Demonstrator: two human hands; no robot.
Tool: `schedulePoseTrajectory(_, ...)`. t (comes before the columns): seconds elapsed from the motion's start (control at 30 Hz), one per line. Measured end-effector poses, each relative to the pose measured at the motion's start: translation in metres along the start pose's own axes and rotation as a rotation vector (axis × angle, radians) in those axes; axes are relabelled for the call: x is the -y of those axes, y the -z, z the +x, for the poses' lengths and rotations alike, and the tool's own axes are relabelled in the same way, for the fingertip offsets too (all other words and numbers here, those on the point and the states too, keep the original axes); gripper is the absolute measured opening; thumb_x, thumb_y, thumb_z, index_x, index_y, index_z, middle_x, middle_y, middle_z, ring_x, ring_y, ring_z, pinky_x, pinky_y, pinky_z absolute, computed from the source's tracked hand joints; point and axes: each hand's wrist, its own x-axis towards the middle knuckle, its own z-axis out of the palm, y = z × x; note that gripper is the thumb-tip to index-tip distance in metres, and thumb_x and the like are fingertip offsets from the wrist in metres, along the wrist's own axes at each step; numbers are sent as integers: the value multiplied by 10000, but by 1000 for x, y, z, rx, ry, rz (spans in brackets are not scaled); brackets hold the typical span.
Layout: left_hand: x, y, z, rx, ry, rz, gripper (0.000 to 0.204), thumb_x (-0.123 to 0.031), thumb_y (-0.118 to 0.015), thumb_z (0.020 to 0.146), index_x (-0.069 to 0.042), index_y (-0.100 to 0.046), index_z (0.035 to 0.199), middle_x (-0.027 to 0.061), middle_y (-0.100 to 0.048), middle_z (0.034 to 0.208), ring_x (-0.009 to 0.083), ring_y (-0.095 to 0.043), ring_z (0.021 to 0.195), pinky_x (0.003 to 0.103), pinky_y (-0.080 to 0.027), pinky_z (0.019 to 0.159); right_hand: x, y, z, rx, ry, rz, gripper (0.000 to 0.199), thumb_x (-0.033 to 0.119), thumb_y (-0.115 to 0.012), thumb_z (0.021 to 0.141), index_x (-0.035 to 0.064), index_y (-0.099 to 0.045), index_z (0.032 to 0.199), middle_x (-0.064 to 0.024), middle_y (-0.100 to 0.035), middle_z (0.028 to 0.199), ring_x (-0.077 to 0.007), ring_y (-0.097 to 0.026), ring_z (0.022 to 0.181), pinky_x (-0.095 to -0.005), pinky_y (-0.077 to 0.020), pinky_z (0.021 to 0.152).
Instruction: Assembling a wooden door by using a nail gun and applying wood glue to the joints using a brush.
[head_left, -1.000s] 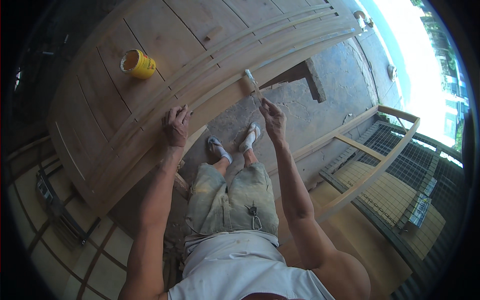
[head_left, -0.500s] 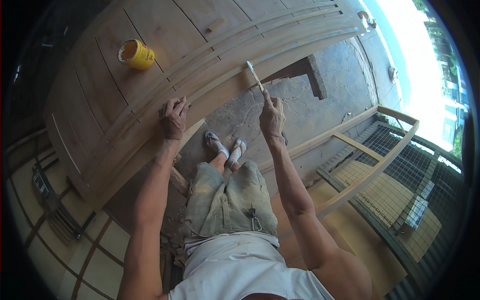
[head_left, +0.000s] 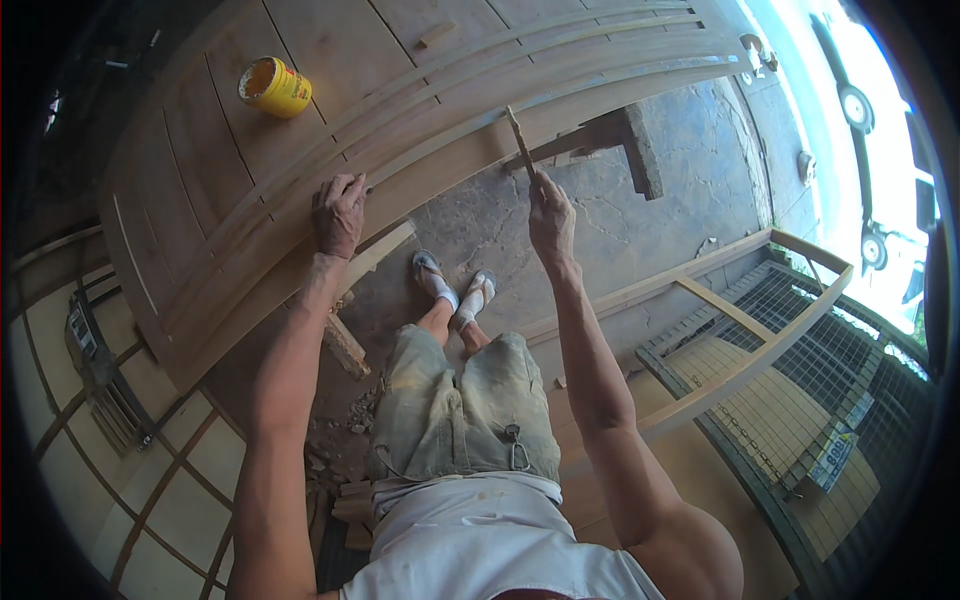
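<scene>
A large wooden door panel (head_left: 330, 45) with grooves and raised rails lies in front of me. My right hand (head_left: 552, 215) grips a narrow putty knife (head_left: 520, 140), seen nearly edge-on, its smeared tip close to the panel's near rail. Whether the tip touches the wood I cannot tell. My left hand (head_left: 340, 212) rests at the panel's near edge with curled fingers. Something small and dark shows at its fingertips, too small to name. On the panel stands a yellow tub (head_left: 276, 88), open at the top, with pale residue round its rim.
A small wood block (head_left: 437, 35) lies on the panel. Below its edge are a wooden support (head_left: 640, 150) and scrap wood (head_left: 346, 345) on the cracked floor. To the right stand a wooden frame (head_left: 725, 308) and wire mesh (head_left: 800, 370); at left, a gridded panel (head_left: 160, 480).
My view has shifted slightly. The putty knife has turned in my right hand, so its face looks thinner and darker. My left hand stays by the panel's edge.
</scene>
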Motion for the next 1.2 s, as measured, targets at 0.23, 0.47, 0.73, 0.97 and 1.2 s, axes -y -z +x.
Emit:
schedulePoseTrajectory(0.23, 11, 7, 13, 85, -26, -125, 162, -138, -715, 958, -91, -766, 1105, 75, -693, 1000, 294, -692, 930, 425, -568, 808, 5, 10, 9, -10, -17, 174, 264, 157, -597, 1070, 78, -715, 1292, -214, -743, 1138, -408, -718, 1048, -443, -554, 873)
schedulePoseTrajectory(0.47, 15, 13, 17, 212, 11, -180, 185, -71, -678, 976, -79, -737, 1151, 113, -693, 1058, 349, -715, 965, 435, -575, 784, 4, 10, 18, -50, 64, 75, 282, 210, -569, 1092, 68, -720, 1284, -222, -738, 1141, -410, -716, 1040, -460, -555, 869)
schedulePoseTrajectory(0.73, 14, 14, 19, 220, 54, -186, 180, -87, -684, 979, -80, -744, 1148, 111, -708, 1071, 349, -716, 981, 436, -577, 802, -8, -9, 11, -43, 15, 76, 307, 174, -590, 1080, 68, -698, 1347, -189, -752, 1025, -291, -735, 899, -389, -551, 808)
schedulePoseTrajectory(0.97, 12, 18, 19, 238, 55, -208, 193, -96, -718, 954, -97, -763, 1141, 96, -713, 1065, 339, -717, 972, 426, -577, 799, 10, -21, -1, 162, 53, 150, 297, 144, -584, 1061, 59, -689, 1326, -232, -732, 1066, -434, -714, 1022, -469, -554, 872)
schedulePoseTrajectory(1.2, -5, 9, 5, 46, 72, -82, 214, -152, -789, 904, -88, -782, 1108, 70, -701, 1022, 290, -689, 953, 409, -567, 822, 17, -12, -5, 22, 77, 198, 365, 163, -585, 1061, 120, -685, 1410, -229, -737, 1105, -363, -718, 980, -394, -547, 849)
